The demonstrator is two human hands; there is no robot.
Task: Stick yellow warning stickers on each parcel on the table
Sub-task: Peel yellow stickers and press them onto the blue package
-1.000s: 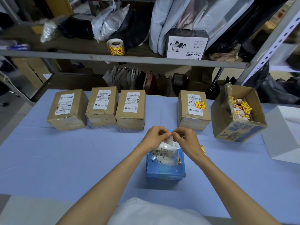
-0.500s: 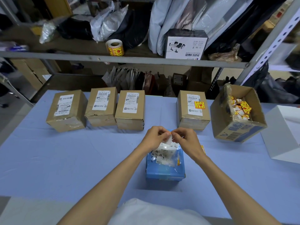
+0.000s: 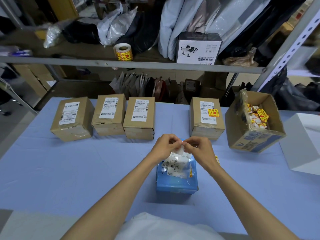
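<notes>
**Peel in progress over the blue parcel**

Blue cloth covers the table (image 3: 52, 170); cluttered shelving (image 3: 138, 64) stands behind it. Both hands meet just above the blue parcel (image 3: 176, 185), which lies directly beneath the fingertips.

Left hand (image 3: 164, 146) and right hand (image 3: 199, 149) each pinch, thumb against forefinger, the same small sticker slip (image 3: 180, 150). Its white side faces me, so I judge the backing is being parted from the sticker. The fingertips hide the edge, so I cannot tell whether the peel has begun.

Beyond the fingers and to their left, three brown parcels (image 3: 109, 115) show address labels only. Beyond and slightly right, a fourth parcel (image 3: 206, 122) already bears a yellow sticker (image 3: 213, 112). Farther right of the right fingers is an open carton (image 3: 251, 146) of loose stickers.

Notes for the step:
- Lift one corner with a nail and grip only the very edge, so the adhesive stays clean.
- Peel slowly, or the sticker may curl onto itself.
- Lower it straight down and choose a flat patch clear of the barcode label (image 3: 174, 166).
- Press from one edge across. The wrinkled wrap looks likely to trap creases.
</notes>
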